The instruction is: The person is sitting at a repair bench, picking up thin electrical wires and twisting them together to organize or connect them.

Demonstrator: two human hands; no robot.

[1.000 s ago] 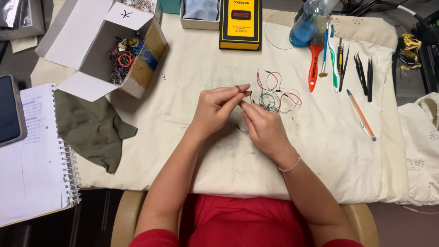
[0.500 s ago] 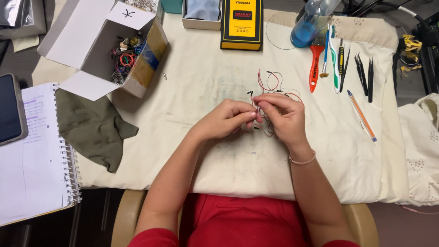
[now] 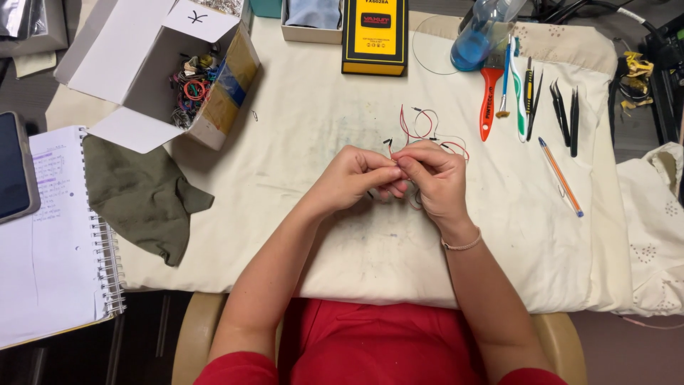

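Two hands meet over the cloth-covered bench (image 3: pixel 299 135): your left hand (image 3: pixel 353 178) and right hand (image 3: pixel 434 178) pinch thin red and black wires (image 3: pixel 427 132) between fingertips, loose ends trailing just beyond your knuckles, tweezers (image 3: pixel 563 114) lying well right.

Two hands (image 3: pixel 356 175), three tweezers (image 3: pixel 563 114), one box (image 3: pixel 153 68)

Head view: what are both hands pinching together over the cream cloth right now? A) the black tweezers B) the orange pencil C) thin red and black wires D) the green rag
C: left hand and right hand meet on the thin wires, which loop out behind the fingers.
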